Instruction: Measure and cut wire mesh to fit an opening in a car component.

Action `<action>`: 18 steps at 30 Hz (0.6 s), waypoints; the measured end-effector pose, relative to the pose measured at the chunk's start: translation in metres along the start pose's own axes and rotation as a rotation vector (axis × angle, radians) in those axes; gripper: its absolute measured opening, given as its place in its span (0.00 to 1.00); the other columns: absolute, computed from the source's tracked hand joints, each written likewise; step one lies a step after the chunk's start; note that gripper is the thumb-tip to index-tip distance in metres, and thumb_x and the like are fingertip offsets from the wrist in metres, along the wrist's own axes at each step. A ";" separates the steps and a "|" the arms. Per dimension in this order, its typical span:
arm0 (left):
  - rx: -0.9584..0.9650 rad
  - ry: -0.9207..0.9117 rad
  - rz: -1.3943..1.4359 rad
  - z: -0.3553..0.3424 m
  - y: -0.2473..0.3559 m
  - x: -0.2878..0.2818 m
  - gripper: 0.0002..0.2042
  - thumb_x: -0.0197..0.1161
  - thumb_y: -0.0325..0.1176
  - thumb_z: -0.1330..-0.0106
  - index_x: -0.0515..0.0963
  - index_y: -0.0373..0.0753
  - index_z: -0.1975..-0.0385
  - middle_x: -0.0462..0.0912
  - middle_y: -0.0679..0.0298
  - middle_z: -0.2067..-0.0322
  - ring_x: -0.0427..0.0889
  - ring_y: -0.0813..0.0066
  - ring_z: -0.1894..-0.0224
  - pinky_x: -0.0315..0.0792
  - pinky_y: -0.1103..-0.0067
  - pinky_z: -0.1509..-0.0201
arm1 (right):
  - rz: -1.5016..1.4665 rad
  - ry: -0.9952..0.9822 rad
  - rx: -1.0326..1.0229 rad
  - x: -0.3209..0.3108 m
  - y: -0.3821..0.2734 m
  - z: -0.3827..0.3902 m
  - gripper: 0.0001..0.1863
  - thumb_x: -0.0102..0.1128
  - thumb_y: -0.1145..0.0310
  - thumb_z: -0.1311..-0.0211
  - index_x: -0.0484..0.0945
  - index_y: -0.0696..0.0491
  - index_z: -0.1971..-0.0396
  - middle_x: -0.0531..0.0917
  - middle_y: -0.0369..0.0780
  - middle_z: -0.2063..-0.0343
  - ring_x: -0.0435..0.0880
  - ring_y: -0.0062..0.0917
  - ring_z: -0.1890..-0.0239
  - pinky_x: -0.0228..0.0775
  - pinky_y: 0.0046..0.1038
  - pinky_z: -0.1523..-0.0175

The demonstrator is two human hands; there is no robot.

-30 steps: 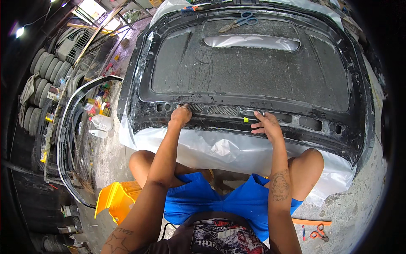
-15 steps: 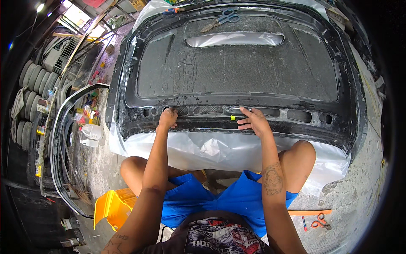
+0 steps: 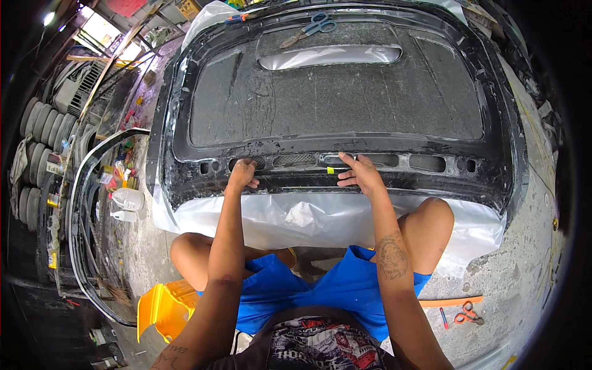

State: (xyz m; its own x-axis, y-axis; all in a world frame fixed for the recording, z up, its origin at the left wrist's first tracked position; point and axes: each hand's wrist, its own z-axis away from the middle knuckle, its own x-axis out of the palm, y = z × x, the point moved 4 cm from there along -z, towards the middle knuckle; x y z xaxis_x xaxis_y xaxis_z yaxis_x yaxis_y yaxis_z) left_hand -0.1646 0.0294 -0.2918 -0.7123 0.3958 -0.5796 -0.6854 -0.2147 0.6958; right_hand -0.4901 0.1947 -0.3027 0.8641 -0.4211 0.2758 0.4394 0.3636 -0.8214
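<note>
concrete workshop floor | black tailgate panel on plastic sheet | scissors on top | left hand, right hand: fingers pressing panel edge, nothing gripped

Bare tattooed forearms, blue shorts, a patterned printed shirt.

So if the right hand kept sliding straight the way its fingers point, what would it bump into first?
Probably the raised black ridge of the car panel, just past the slot under the right hand; depth is unclear.
</note>
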 end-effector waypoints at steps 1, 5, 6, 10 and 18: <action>0.003 -0.001 0.001 0.001 0.002 0.001 0.21 0.53 0.36 0.31 0.71 0.25 0.45 0.81 0.47 0.56 0.82 0.66 0.81 0.80 0.75 0.81 | 0.000 0.002 -0.003 0.001 0.001 -0.002 0.62 0.70 0.54 0.45 0.31 0.77 0.36 0.61 0.65 0.40 0.85 0.37 0.64 0.84 0.34 0.66; 0.042 0.016 0.138 0.005 0.005 0.001 0.20 0.53 0.34 0.32 0.72 0.22 0.48 0.82 0.46 0.64 0.84 0.63 0.80 0.81 0.75 0.81 | -0.217 -0.060 -0.020 0.007 0.003 -0.011 0.63 0.72 0.60 0.45 0.25 0.75 0.36 0.60 0.63 0.41 0.83 0.40 0.61 0.85 0.39 0.65; 0.025 0.018 0.203 0.007 0.005 0.000 0.20 0.54 0.34 0.32 0.72 0.22 0.48 0.82 0.45 0.62 0.84 0.63 0.80 0.81 0.75 0.81 | -0.234 -0.051 0.005 0.008 0.002 -0.010 0.64 0.71 0.60 0.45 0.24 0.75 0.36 0.59 0.62 0.40 0.83 0.41 0.60 0.86 0.39 0.65; 0.010 -0.002 0.245 0.011 0.013 0.006 0.20 0.55 0.33 0.33 0.72 0.24 0.47 0.81 0.46 0.56 0.84 0.63 0.80 0.81 0.75 0.81 | -0.176 -0.012 0.017 0.006 0.000 -0.009 0.51 0.70 0.58 0.45 0.46 0.75 0.39 0.68 0.56 0.46 0.84 0.37 0.64 0.86 0.37 0.68; -0.023 -0.051 0.269 0.020 0.024 0.023 0.20 0.56 0.34 0.33 0.72 0.25 0.48 0.81 0.50 0.60 0.82 0.65 0.81 0.81 0.75 0.80 | -0.008 0.113 0.047 0.005 -0.003 0.000 0.41 0.70 0.50 0.46 0.64 0.69 0.46 0.75 0.50 0.52 0.84 0.33 0.69 0.84 0.32 0.72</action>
State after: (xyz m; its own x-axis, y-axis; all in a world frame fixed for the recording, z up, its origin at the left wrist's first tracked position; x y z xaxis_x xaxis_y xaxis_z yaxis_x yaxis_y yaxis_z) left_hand -0.1946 0.0513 -0.2803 -0.8611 0.3664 -0.3526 -0.4762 -0.3379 0.8118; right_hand -0.4871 0.1915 -0.2989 0.8285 -0.5140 0.2222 0.4596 0.3975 -0.7942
